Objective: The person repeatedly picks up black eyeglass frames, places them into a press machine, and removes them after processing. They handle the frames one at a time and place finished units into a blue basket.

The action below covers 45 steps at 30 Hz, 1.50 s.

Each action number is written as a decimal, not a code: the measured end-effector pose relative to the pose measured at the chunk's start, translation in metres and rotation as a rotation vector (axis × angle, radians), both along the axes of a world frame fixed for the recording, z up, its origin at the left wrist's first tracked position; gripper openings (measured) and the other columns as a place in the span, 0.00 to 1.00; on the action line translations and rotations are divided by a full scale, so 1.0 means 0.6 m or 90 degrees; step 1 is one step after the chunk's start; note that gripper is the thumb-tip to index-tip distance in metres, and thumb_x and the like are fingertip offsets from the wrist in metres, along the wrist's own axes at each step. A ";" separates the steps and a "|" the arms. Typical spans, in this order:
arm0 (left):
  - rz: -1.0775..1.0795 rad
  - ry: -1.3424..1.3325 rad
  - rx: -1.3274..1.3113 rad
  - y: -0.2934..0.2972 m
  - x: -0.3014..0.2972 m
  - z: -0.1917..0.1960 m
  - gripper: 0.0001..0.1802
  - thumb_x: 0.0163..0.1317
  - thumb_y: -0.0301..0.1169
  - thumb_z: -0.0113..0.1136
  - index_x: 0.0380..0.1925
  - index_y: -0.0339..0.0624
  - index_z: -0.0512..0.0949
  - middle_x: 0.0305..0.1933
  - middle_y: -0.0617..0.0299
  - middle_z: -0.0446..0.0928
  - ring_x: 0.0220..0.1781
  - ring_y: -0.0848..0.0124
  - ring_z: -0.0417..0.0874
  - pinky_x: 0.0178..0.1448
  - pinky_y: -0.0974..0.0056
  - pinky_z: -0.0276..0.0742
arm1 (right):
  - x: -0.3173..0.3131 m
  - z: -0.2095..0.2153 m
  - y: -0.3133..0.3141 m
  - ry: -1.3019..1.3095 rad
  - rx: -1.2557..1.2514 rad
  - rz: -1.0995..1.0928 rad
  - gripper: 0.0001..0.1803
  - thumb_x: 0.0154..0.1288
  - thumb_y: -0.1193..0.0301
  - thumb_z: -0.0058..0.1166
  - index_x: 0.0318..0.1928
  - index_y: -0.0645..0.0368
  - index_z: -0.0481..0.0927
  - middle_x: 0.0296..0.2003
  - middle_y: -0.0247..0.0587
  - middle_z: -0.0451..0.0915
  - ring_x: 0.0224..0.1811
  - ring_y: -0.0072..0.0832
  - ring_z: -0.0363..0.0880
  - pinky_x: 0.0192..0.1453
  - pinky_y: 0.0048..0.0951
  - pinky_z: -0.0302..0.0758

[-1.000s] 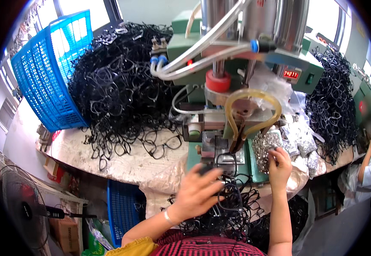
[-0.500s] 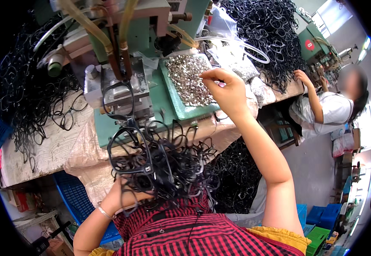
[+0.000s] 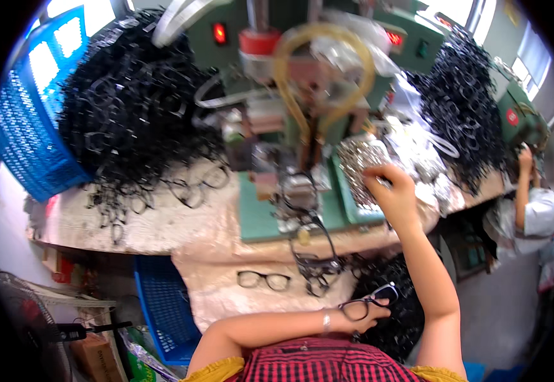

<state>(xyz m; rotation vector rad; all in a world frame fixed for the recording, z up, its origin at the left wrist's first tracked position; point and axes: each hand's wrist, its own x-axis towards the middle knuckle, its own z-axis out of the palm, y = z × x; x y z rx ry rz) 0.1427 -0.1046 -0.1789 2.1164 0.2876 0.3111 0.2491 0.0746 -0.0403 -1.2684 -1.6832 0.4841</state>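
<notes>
Progress, judged from how things lie: the work appears to be mid-run with the greater part of the stock unprocessed. A large heap of black spectacle frames (image 3: 134,108) fills the upper left of the picture beside a blue basket (image 3: 25,121), and a second heap of frames (image 3: 465,108) sits at upper right. Only a few frames lie loose near the green press machine (image 3: 290,159) at centre, one of them a single black frame (image 3: 263,279) on the cloth-covered table (image 3: 162,223) at lower centre. A dark tangle of frames (image 3: 395,305) hangs below the table edge, right of centre.

Left hand (image 3: 363,312), bottom centre: its fingers are closed around one black spectacle frame (image 3: 369,302), held close to the body and clear of the machine.

Right hand (image 3: 391,191), right of centre: it rests over the tray of small silvery metal parts (image 3: 360,165) just right of the machine. The fingers are curled down onto the parts; whether they have pinched one cannot be told.

Condition of the held frame: black, thin-rimmed, both lens openings empty, one rim catching light. No damage can be made out; detail is soft.

Another person (image 3: 535,210) works at the far right edge, apart from this station.
</notes>
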 end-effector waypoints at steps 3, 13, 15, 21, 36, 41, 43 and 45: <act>-0.177 0.337 -0.112 0.076 -0.184 0.140 0.19 0.67 0.34 0.55 0.55 0.39 0.77 0.51 0.45 0.82 0.49 0.53 0.83 0.56 0.54 0.76 | -0.020 0.020 -0.040 0.077 -0.061 0.038 0.08 0.55 0.78 0.64 0.37 0.63 0.86 0.34 0.40 0.85 0.39 0.29 0.83 0.46 0.29 0.76; 0.954 0.361 0.517 0.279 -0.511 0.124 0.11 0.53 0.27 0.65 0.37 0.38 0.79 0.40 0.50 0.73 0.39 0.52 0.78 0.40 0.53 0.76 | -0.169 0.039 -0.023 0.365 -0.010 0.066 0.22 0.57 0.77 0.64 0.53 0.66 0.76 0.39 0.39 0.83 0.42 0.23 0.81 0.51 0.25 0.75; 0.970 0.225 0.558 0.290 -0.516 0.116 0.08 0.54 0.25 0.63 0.34 0.38 0.76 0.42 0.51 0.71 0.40 0.52 0.77 0.40 0.53 0.75 | -0.169 0.043 -0.018 0.385 -0.041 0.078 0.24 0.57 0.76 0.64 0.55 0.66 0.74 0.40 0.38 0.83 0.43 0.21 0.81 0.53 0.24 0.73; 0.889 -0.624 -0.120 0.224 -0.388 0.319 0.07 0.71 0.33 0.45 0.35 0.42 0.68 0.27 0.55 0.76 0.19 0.73 0.70 0.20 0.72 0.66 | -0.180 0.072 -0.023 0.518 -0.132 0.212 0.27 0.58 0.79 0.63 0.58 0.67 0.70 0.44 0.39 0.82 0.46 0.22 0.80 0.56 0.24 0.72; 0.454 -0.499 -0.913 0.128 -0.230 0.302 0.19 0.75 0.38 0.44 0.31 0.36 0.75 0.31 0.46 0.81 0.37 0.62 0.82 0.46 0.61 0.78 | -0.052 -0.003 -0.001 -0.267 -0.052 -0.059 0.17 0.51 0.75 0.62 0.44 0.62 0.85 0.60 0.61 0.74 0.65 0.54 0.70 0.70 0.45 0.65; 0.314 -0.605 -0.964 0.160 -0.160 0.288 0.15 0.67 0.36 0.49 0.43 0.34 0.70 0.27 0.44 0.81 0.21 0.61 0.82 0.11 0.57 0.74 | 0.100 -0.077 0.017 -0.327 -0.067 -0.021 0.16 0.65 0.72 0.56 0.51 0.66 0.81 0.63 0.55 0.71 0.63 0.48 0.71 0.66 0.39 0.68; 0.424 -0.636 -1.002 0.151 -0.163 0.317 0.14 0.59 0.33 0.49 0.28 0.32 0.78 0.20 0.47 0.80 0.13 0.58 0.79 0.10 0.57 0.70 | 0.144 -0.091 0.035 -0.304 -0.010 -0.011 0.16 0.69 0.69 0.54 0.52 0.64 0.82 0.57 0.46 0.77 0.56 0.34 0.76 0.57 0.29 0.73; 0.441 -0.659 -1.012 0.165 -0.141 0.301 0.14 0.55 0.31 0.47 0.24 0.32 0.78 0.18 0.47 0.79 0.11 0.59 0.77 0.10 0.57 0.70 | 0.163 -0.099 0.056 -0.312 0.021 -0.027 0.16 0.69 0.69 0.53 0.54 0.60 0.81 0.52 0.46 0.77 0.51 0.35 0.76 0.53 0.31 0.72</act>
